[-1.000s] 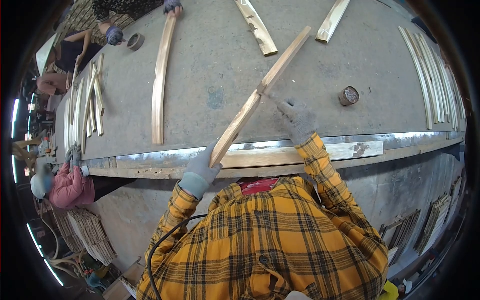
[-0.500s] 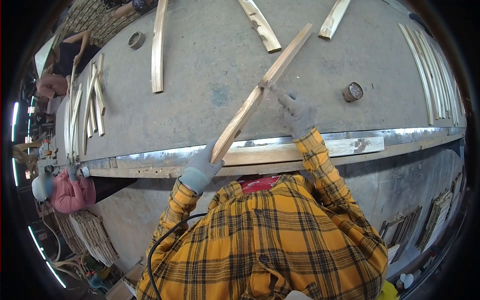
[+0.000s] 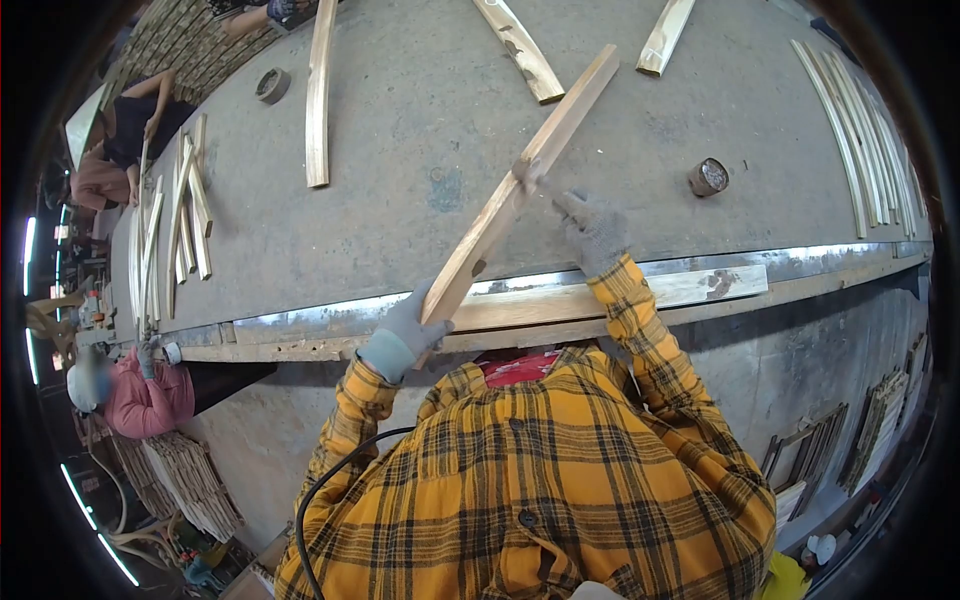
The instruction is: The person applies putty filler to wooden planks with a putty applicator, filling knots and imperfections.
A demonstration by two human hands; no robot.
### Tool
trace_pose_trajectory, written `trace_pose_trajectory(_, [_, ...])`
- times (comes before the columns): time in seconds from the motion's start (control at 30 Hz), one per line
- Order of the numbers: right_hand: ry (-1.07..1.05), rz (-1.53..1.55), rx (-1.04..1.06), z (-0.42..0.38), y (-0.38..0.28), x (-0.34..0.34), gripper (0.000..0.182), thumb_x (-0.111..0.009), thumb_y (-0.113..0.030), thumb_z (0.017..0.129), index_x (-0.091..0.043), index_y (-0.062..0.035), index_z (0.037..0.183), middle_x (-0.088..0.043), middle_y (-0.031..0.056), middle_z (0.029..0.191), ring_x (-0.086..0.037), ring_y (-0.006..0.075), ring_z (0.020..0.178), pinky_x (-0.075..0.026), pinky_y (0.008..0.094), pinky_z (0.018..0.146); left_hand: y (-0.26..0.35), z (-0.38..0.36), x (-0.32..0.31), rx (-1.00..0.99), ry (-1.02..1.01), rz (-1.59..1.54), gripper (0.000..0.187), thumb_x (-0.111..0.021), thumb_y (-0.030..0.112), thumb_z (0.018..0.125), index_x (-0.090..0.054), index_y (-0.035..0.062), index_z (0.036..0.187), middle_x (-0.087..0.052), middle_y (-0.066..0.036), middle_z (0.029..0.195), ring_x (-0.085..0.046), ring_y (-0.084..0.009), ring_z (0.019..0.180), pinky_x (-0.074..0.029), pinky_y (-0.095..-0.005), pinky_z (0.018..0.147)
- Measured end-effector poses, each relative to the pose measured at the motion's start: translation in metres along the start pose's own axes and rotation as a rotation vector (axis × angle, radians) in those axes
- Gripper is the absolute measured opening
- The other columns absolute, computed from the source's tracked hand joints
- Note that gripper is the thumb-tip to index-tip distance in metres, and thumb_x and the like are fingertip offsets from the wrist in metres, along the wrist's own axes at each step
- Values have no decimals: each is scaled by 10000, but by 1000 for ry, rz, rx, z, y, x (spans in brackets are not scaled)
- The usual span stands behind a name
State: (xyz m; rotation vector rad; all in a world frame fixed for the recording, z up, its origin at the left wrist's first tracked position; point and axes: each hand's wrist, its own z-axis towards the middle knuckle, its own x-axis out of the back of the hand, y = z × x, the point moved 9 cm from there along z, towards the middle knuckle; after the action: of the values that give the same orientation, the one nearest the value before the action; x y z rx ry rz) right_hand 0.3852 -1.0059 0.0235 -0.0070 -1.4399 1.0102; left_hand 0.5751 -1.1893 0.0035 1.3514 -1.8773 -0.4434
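My left hand (image 3: 407, 333), in a grey glove, is closed around the near end of a long wooden strip (image 3: 468, 250). The strip slants up and away to the right over the table, its near end at the front edge. Dark brown patches mark its wood. My right hand (image 3: 594, 232), also gloved, is closed on a small thin tool (image 3: 545, 185), blurred by motion, that reaches to a brown smear midway along the strip. Under my right forearm, another wooden strip (image 3: 690, 288) with a brown patch lies along the table's front edge.
A tin of brown paste (image 3: 709, 177) stands to the right, and another round tin (image 3: 272, 85) at far left. Several wooden strips (image 3: 317, 110) lie across the table (image 3: 400, 130), with bundles at both sides. A person in pink (image 3: 150, 395) and other people are at the left.
My right hand has drawn slightly back from the strip, and the tool is now more blurred. The strip has turned a little in my left hand, showing more of its side face.
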Motion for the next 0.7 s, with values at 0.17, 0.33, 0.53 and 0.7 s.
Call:
trace_pose_trajectory(0.17, [42, 805, -87, -21, -9, -2, 196, -618, -181, 814, -662, -116, 993, -644, 9, 797, -572, 119, 667, -466, 258, 565, -1, 3, -45, 117, -399, -991, 546, -512, 519, 837, -501, 11, 1037, -576, -115, 688, -569, -167, 499, -493, -280, 403])
trace_pose_trajectory(0.33, [2, 741, -770, -60, 42, -5, 297, -654, -257, 815, -655, -25, 999, -624, 11, 731, -521, 66, 615, -402, 201, 513, -8, 22, -91, 202, -589, -1267, 568, -373, 581, 870, -539, 38, 841, -508, -59, 536, -496, -144, 363, -425, -255, 299])
trace_pose_trajectory(0.53, [221, 1021, -570, -64, 42, -33, 342, -661, -287, 811, -635, -26, 1030, -622, -1, 774, -502, 65, 552, -362, 179, 464, 44, 41, -120, -72, -745, -1445, 505, -288, 516, 922, -500, 62, 863, -417, -29, 499, -399, -131, 316, -317, -253, 259])
trace_pose_trajectory(0.7, [134, 1481, -776, -73, 22, -42, 211, -619, -197, 838, -653, -26, 958, -602, 3, 724, -520, 68, 579, -390, 186, 478, 74, 50, -163, -171, -910, -1603, 342, -362, 369, 933, -494, 54, 916, -452, -31, 595, -463, -136, 420, -382, -262, 344])
